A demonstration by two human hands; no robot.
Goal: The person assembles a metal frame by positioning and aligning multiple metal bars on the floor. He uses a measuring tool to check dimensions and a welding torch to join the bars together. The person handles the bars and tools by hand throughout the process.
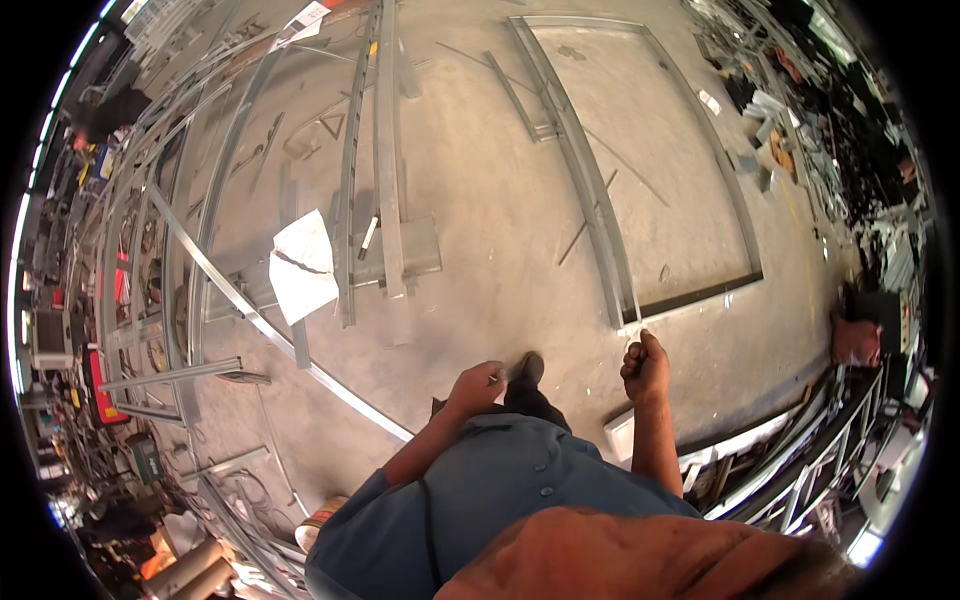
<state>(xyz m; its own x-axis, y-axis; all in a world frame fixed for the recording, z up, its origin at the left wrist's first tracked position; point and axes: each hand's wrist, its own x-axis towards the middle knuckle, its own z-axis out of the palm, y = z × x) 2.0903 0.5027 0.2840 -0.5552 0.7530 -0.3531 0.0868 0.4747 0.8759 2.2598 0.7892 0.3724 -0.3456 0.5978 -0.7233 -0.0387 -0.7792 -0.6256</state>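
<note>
Two hands, both closed: left hand (480, 386) curled inward, right hand (646, 368) fisted just beside the near corner of the metal frame (590, 195); whether gripping anything, impossible to tell. Laid flat on the floor (480, 260), presumably for even support; beyond its left edge, walking room toward long rails (386, 150).

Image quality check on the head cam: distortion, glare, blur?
Head view: fisheye bends the long metal strip and blacks out the corners; glare whites out the light strip at the left rim; the white sheet looks very bright; the left hand and right hand are clear in outline, but too small to tell what their fingers hold.
</note>
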